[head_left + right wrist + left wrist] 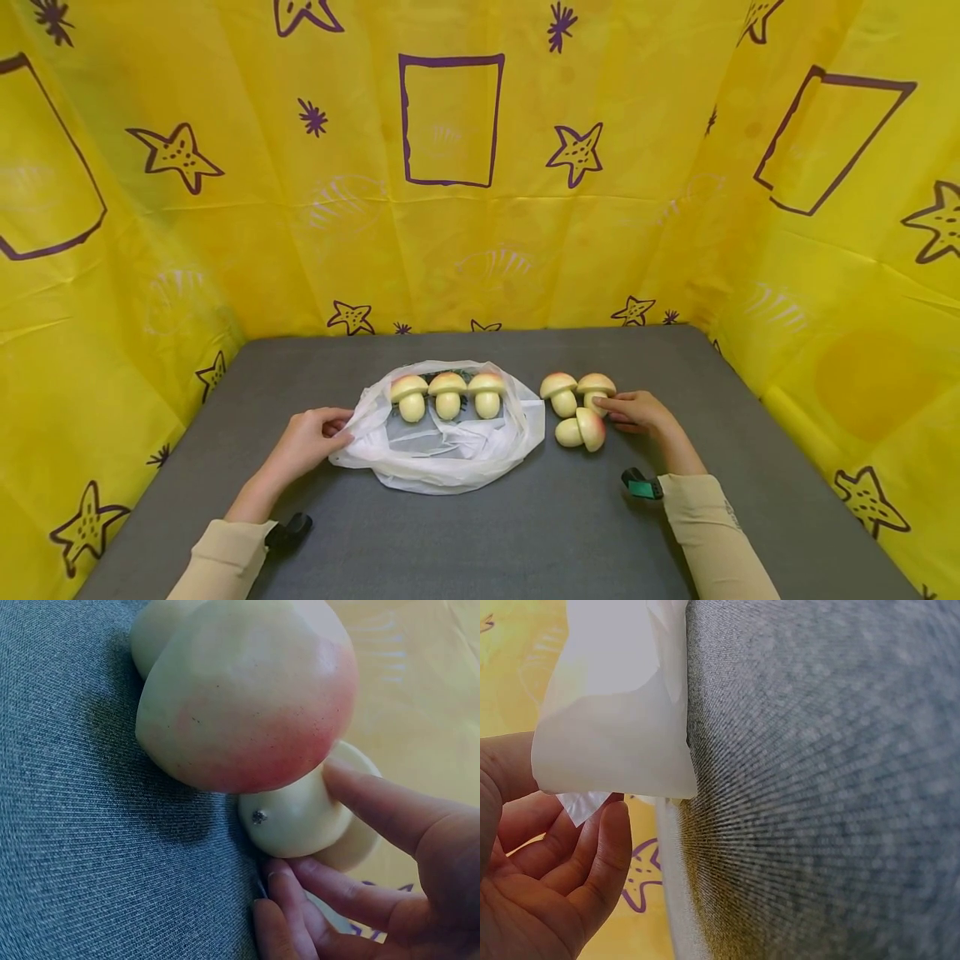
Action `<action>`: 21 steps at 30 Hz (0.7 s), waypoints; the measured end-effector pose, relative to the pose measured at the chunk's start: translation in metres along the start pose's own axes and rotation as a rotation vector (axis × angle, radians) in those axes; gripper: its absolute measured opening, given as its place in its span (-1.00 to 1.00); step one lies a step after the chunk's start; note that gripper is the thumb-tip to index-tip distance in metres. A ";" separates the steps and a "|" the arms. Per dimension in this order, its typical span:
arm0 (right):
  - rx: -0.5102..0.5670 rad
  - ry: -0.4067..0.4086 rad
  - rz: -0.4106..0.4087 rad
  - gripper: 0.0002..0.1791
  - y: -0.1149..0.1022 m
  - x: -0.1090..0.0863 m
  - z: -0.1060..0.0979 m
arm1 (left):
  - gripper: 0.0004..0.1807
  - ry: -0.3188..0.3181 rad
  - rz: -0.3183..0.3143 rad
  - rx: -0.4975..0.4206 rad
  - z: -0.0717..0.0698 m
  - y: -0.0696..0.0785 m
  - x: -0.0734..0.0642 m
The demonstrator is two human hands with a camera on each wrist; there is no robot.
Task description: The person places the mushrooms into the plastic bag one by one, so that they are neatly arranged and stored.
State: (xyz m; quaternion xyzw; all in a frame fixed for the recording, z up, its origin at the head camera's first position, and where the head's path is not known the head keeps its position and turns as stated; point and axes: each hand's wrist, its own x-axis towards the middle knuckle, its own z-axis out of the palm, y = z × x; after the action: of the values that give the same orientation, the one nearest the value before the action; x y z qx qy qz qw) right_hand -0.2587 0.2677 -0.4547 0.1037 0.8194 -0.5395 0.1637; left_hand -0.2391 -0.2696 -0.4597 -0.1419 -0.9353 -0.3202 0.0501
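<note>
A white plastic bag (pixel 442 477) lies spread open on the table, and my left hand (pixel 309 437) grips its left edge. The left wrist view shows the bag's white film (pixel 615 742) between thumb and fingers. Three toy mushrooms (pixel 447 393) with cream stems and reddish caps are in a row inside the bag's opening. To its right, my right hand (pixel 643 412) pinches the stem of the far right mushroom (pixel 596 383). Beside that one stands another mushroom (pixel 558 387). A third mushroom (pixel 590 428) lies on its side in front, its cap (pixel 255 697) large in the right wrist view.
The grey table (pixel 480 542) reaches back to a yellow curtain (pixel 450 250) with purple stars and frames, which also hangs along both sides. Dark wrist cameras sit on the left sleeve (pixel 232 546) and the right sleeve (pixel 705 517).
</note>
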 end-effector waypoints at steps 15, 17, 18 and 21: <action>0.070 -0.020 -0.033 -0.27 0.002 0.002 -0.003 | -0.64 -0.005 -0.011 -0.004 0.001 -0.002 0.001; 0.088 -0.020 -0.036 -0.26 0.002 0.001 -0.003 | -0.64 -0.003 -0.012 -0.001 0.001 -0.002 0.001; 0.099 -0.022 -0.039 -0.24 0.002 0.001 -0.003 | -0.65 -0.003 -0.012 0.000 0.001 -0.003 0.001; 0.144 -0.031 -0.043 -0.24 0.002 0.001 -0.004 | -0.65 0.002 -0.004 0.003 0.002 -0.003 0.001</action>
State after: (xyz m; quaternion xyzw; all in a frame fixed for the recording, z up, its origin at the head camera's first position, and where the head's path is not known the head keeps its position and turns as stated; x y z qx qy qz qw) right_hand -0.2595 0.2723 -0.4550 0.0890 0.7778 -0.6020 0.1568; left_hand -0.2411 -0.2703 -0.4624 -0.1397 -0.9361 -0.3190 0.0504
